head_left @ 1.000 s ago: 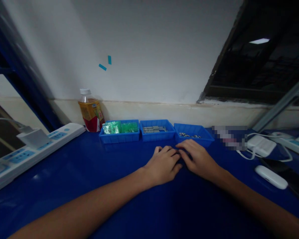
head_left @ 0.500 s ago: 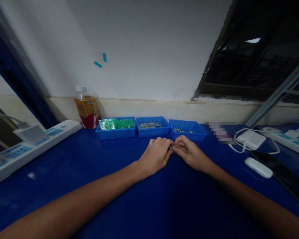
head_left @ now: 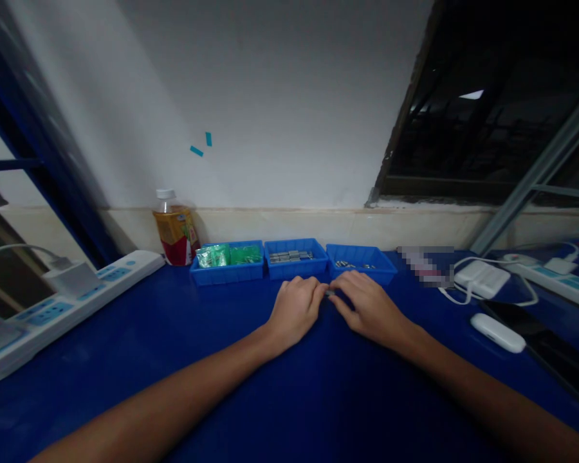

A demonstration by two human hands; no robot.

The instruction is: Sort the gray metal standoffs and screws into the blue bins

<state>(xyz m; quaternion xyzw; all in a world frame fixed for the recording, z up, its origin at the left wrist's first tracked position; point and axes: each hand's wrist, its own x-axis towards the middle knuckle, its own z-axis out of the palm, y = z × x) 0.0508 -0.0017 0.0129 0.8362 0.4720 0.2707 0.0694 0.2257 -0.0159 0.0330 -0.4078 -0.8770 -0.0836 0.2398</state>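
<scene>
My left hand (head_left: 296, 310) and my right hand (head_left: 369, 307) meet over the blue tabletop, just in front of the bins. Between their fingertips is a small grey metal piece (head_left: 329, 293), mostly covered, so its exact kind cannot be made out. The left fingers are closed on one end of it. The right thumb and forefinger close around the other end. Behind the hands, the middle blue bin (head_left: 296, 269) holds several grey metal bars (head_left: 291, 256), and the right blue bin (head_left: 361, 273) contains small shiny metal parts (head_left: 345, 264).
A left blue bin (head_left: 226, 276) holds green plastic packets (head_left: 244, 254), beside a drink bottle (head_left: 176, 233). Power strips (head_left: 38, 331) lie at both sides. At right are a white charger (head_left: 482, 278), a white earbud case (head_left: 498, 332) and a dark phone (head_left: 554, 347). The wall stands behind.
The view has tilted slightly upward, so everything sits lower. My right fingers have shifted from a tight pinch to lying more over the metal piece, which shows a little more.
</scene>
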